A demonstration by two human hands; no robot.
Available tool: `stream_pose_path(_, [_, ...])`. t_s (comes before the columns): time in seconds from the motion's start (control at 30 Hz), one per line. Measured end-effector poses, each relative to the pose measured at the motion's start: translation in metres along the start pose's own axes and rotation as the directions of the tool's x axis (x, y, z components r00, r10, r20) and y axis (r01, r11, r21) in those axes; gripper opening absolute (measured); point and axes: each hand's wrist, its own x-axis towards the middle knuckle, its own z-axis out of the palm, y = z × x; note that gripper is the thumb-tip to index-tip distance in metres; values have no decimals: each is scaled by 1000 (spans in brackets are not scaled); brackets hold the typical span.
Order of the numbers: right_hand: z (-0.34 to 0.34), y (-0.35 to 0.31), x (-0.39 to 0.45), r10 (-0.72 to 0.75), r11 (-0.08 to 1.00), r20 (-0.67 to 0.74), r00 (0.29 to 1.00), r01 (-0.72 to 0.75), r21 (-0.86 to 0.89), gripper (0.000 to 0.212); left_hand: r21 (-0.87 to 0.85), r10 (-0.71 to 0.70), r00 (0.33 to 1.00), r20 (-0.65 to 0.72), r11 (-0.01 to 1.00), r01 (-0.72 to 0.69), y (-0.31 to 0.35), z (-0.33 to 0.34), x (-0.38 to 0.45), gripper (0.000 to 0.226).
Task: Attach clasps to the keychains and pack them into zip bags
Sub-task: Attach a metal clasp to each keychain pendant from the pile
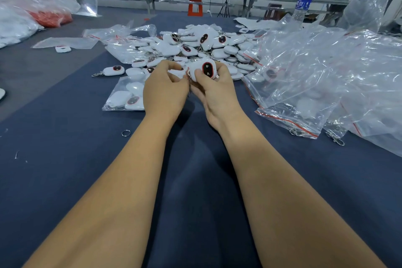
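Your right hand [214, 91] grips a light, rigid, slick keychain [204, 69] by its edges at centre frame; your left hand [165, 91] pinches at its ring end.

One head-worn camera looks forward and down from above your forearms, close to the keychain pile [195, 50] just beyond your hands.

Both forearms are bare up to the near frame edge; the hands [166, 91] seem to carry no rings or gloves.
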Motion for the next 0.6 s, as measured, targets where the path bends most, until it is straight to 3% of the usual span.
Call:
stream_pose_path(0.13, [1, 0, 1, 15, 1000, -56, 998, -15, -2, 19, -17, 21, 1000, 13, 1000, -21, -1, 2, 1, 25])
stream_pose_path(0.27, [1, -3, 5, 61, 994, -154, 986, -46, 100, 36, 40, 25, 996, 81, 999, -29, -1, 0, 2, 35])
stream_pose_path(0.37, [1, -6, 6, 97, 985, -162, 982, -70, 161, 36, 82, 27, 994, 105, 996, -36, -3, 0, 1, 38])
stream_pose_path(0.5, [1, -1, 5, 48, 998, -117, 992, -45, 32, 11, 26, 13, 995, 98, 1000, -15, -2, 1, 1, 39])
stream_pose_path(0.6, [-1, 2, 4, -31, 986, -112, 993, 12, -165, 10, -9, 10, 994, 106, 1000, -9, 1, 2, 0, 42])
